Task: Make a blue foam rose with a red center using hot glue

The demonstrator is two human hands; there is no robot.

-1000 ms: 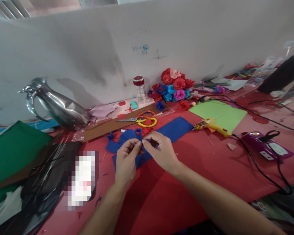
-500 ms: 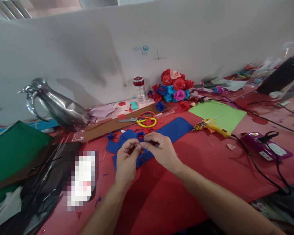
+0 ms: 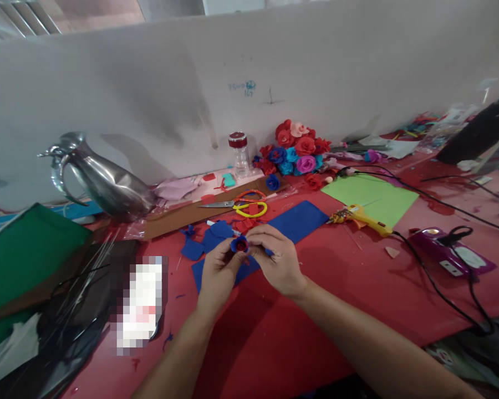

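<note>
A small blue paper flower (image 3: 239, 244) with a red centre is held between both hands, its opening tilted toward me. My left hand (image 3: 219, 271) is closed on its left side and base. My right hand (image 3: 278, 259) pinches at its right side with bent fingers; the fingertips are partly hidden. Cut blue paper pieces (image 3: 192, 249) lie just beyond my left hand. Under and behind the hands stretches a blue paper strip (image 3: 301, 221). Yellow and orange-handled scissors (image 3: 249, 208) rest farther back on brown paper (image 3: 170, 220).
A yellow glue gun (image 3: 368, 219) lies on green paper (image 3: 370, 194), its cord running to a purple power strip (image 3: 453, 254). At the back stand a metal jug (image 3: 103, 180), a lidded glass jar (image 3: 240, 155) and a paper flower bunch (image 3: 299, 149). A blurred-out phone (image 3: 141, 305) lies left.
The blue flower has tilted so that its open top faces me, and it sits slightly lower. Both hands have turned with it and keep hold. The view has shifted slightly.
</note>
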